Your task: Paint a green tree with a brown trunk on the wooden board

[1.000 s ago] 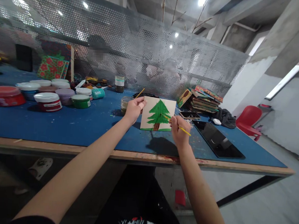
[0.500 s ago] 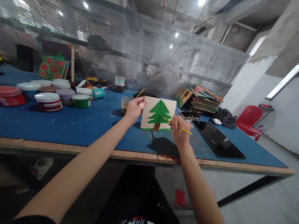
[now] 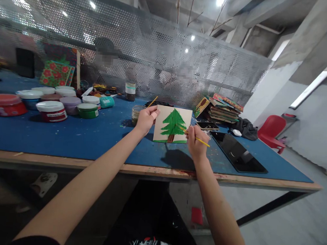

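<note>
My left hand [image 3: 147, 120] pinches the upper left edge of a small painting board [image 3: 160, 124], holding it tilted up above the table. On the board is a green tree with a brown trunk and a green strip along the bottom. In my right hand [image 3: 196, 141] is a thin yellow paintbrush [image 3: 203, 143]. Its tip lies over the right side of the painted tree; whether it touches cannot be made out. Behind my left hand stands a jar of murky liquid [image 3: 136, 115], with a yellowish stick showing above my fingers.
Several paint tubs [image 3: 52, 111] crowd the left of the blue table [image 3: 100, 140]. At right lie a black tablet [image 3: 238, 152], a phone [image 3: 207, 125] and a stack of painted boards [image 3: 223, 110]. A perforated metal screen [image 3: 146, 50] stands behind, and a red chair [image 3: 273, 132] beyond the table.
The brush tip has shifted slightly to the right over the painted tree. Both hands keep their hold; the whole view has moved a little.
</note>
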The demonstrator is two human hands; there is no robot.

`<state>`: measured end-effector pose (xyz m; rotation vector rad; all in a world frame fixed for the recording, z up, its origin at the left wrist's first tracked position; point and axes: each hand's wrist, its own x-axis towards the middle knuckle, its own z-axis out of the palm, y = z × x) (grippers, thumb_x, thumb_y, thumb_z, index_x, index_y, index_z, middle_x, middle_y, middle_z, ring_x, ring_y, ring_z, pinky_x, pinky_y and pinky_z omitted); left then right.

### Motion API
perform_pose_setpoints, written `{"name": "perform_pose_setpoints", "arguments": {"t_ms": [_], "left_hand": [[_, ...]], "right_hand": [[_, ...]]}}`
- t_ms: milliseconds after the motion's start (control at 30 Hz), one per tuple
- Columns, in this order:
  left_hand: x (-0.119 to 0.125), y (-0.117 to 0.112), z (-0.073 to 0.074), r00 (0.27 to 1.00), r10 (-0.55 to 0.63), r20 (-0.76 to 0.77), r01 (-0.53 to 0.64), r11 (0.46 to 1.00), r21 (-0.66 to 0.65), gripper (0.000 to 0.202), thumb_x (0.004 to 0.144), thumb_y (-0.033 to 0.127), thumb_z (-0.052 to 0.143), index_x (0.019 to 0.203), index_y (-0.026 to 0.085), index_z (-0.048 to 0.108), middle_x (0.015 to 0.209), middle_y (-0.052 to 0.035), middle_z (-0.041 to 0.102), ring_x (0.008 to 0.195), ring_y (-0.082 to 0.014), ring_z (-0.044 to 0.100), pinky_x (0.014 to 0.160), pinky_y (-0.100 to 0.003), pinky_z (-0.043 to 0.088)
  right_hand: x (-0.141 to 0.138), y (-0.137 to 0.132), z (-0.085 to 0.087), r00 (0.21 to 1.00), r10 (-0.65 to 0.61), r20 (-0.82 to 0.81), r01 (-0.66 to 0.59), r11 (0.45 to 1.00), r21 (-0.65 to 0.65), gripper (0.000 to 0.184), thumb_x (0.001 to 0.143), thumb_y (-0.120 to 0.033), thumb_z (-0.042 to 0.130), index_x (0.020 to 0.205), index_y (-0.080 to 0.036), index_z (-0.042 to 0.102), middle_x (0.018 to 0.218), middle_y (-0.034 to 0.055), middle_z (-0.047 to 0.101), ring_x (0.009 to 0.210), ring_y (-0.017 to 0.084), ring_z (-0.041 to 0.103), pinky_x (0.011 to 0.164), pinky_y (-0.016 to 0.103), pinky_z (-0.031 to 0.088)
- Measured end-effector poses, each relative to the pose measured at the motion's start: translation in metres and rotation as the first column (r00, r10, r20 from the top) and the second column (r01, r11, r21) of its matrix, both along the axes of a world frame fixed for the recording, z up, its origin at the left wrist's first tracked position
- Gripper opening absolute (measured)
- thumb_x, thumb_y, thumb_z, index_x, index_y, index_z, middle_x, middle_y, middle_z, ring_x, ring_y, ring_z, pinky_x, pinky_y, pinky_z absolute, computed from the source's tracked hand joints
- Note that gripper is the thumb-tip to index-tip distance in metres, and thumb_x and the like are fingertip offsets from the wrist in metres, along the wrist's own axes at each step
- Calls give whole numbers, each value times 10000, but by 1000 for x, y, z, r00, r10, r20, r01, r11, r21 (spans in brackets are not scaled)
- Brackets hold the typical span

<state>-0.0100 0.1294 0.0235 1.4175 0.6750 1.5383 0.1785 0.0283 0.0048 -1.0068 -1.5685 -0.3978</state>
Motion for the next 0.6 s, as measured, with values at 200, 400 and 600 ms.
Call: {"name": "perform_pose_setpoints", "arguments": {"t_ms": [200, 400, 600], "left_hand": [[-1, -1, 0, 1000, -10, -14, 10, 1000, -10, 304, 910, 332, 577, 1149, 144, 563, 1118, -82, 601, 933, -193, 618, 785, -384, 546], [-1, -2, 1, 999, -25, -21, 25, 1000, -15, 305, 909, 329, 578, 1152, 145, 561, 1126, -83, 597, 942, -196, 616, 790, -388, 544], [-1, -1, 0, 1000, -13, -10, 13, 1000, -5, 303, 909, 329, 579, 1149, 145, 563, 1122, -82, 599, 937, -194, 617, 787, -385, 545]], "right_hand": [[0, -1, 1, 1000, -9, -12, 9, 1000, 8, 436, 993, -374, 323, 643, -207, 520, 542, -6, 559, 501, 123, 534, 548, 252, 383], [0, -1, 2, 1000, -17, -18, 17, 1000, 14, 423, 993, -377, 326, 664, -206, 529, 579, 1, 581, 535, 124, 554, 557, 247, 388], [-1, -2, 3, 999, -36, -19, 36, 999, 18, 422, 994, -362, 316, 662, -207, 524, 556, -5, 562, 503, 124, 531, 544, 249, 378]]}}
